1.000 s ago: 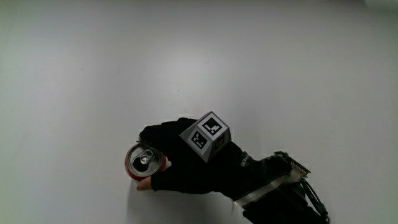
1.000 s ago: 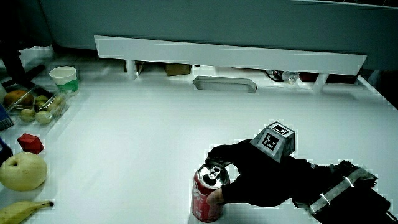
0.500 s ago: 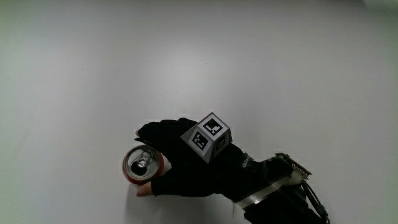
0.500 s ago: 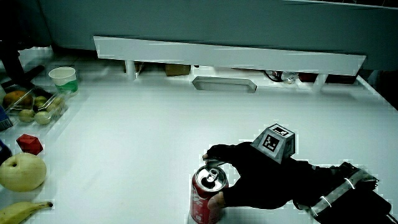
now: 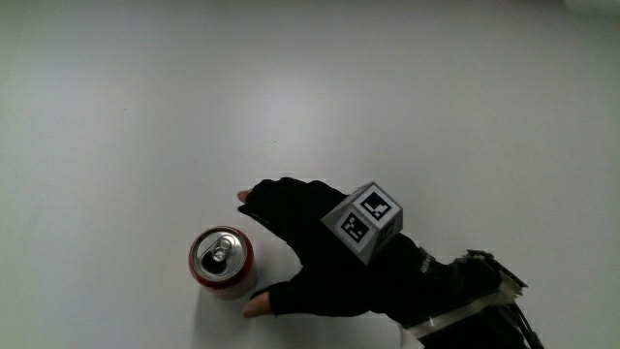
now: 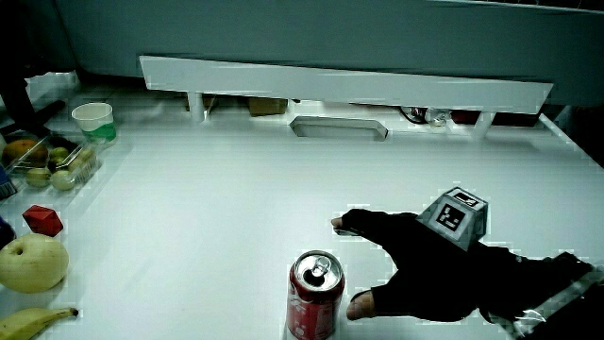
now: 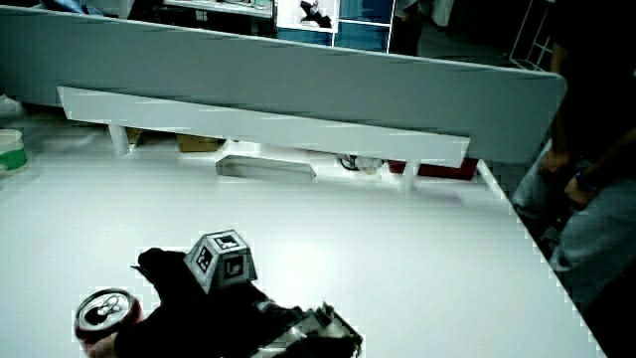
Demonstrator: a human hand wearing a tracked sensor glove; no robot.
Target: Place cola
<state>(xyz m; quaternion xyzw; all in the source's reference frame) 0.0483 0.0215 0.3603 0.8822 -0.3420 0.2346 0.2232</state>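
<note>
The red aluminium cola can [image 5: 222, 263] stands upright on the white table [image 5: 291, 87], close to the edge nearest the person, its silver top and pull tab facing up. The black-gloved hand [image 5: 315, 252] rests just beside it, fingers [image 6: 361, 223] spread apart and holding nothing, with the thumb tip near the can's base. The small patterned cube [image 6: 457, 216] sits on the hand's back.

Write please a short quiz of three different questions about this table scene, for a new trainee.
1. True or false: the hand holds the can in its grip.
2. The can stands: A upright, B on its side.
3. Fill in: on the back of the hand sits a patterned ____.

Key: 1 false, the fingers are spread beside the can. 2 A. 3 cube.
</note>
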